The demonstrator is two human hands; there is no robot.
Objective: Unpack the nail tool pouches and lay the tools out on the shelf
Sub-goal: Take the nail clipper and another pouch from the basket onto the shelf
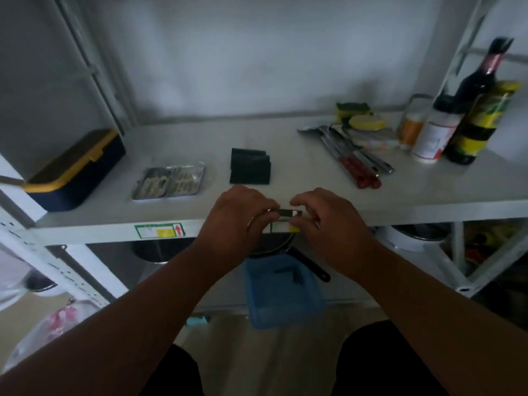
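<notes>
Pinched between left hand (238, 215) and right hand (320, 214) at frame centre, a small flat metal nail tool (288, 213) hangs over the shelf (114, 227) front edge, where a slipped fingertip grip would likely drop it toward the blue bin (283, 295) below.

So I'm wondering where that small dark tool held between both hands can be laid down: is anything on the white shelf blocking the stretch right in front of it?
Nothing visible does. The small dark flat tool sits pinched between the left hand and right hand above the white shelf's front edge; the bare strip ahead is free, with the black pouch lying further back.
</notes>
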